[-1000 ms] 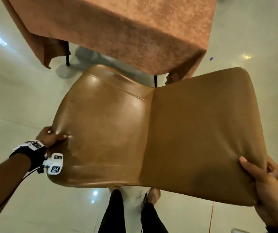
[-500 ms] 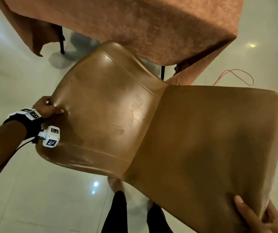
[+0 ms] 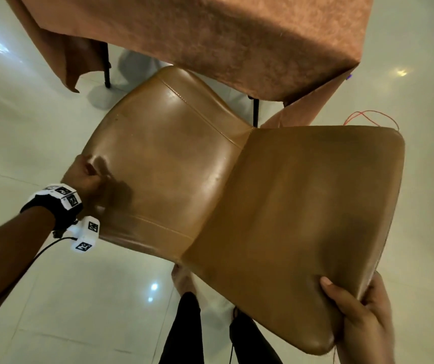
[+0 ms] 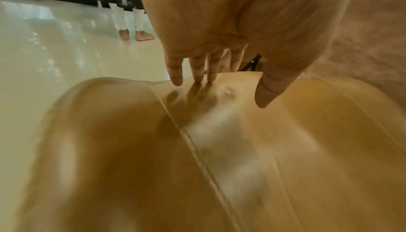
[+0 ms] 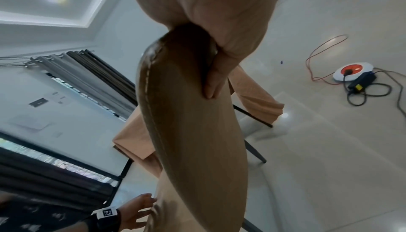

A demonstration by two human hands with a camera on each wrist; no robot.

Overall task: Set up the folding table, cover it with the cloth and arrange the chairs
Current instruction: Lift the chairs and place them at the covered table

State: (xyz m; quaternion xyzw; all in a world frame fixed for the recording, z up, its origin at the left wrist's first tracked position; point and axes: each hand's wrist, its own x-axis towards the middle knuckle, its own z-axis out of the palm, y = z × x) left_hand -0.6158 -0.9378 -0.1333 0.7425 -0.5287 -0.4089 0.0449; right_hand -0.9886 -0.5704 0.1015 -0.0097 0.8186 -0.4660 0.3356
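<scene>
I hold a brown leather chair [image 3: 237, 193] off the floor, its seat toward the table and its backrest toward me. The table stands just beyond it under an orange-brown cloth [image 3: 210, 35]. My left hand [image 3: 84, 174] is at the seat's left edge. In the left wrist view its fingers [image 4: 197, 72] are straight, with the tips touching the seat [image 4: 197, 148] and the thumb off it. My right hand [image 3: 355, 311] grips the backrest's top corner, thumb on the front and fingers behind. The right wrist view shows that thumb [image 5: 213, 86] pressed on the backrest [image 5: 193, 140].
Black table legs [image 3: 255, 111] show under the cloth's hanging corners. A red cable [image 3: 368, 116] runs across the tiled floor to a round cable reel [image 5: 353, 70] with a black adapter [image 5: 362, 81]. Another person's bare feet [image 4: 136, 34] stand beyond the seat. My own legs [image 3: 184, 332] are below the chair.
The chair has swung so the seat lies closer under the table's edge and the backrest dips toward me. My left hand's grip on the seat edge has eased to fingertips.
</scene>
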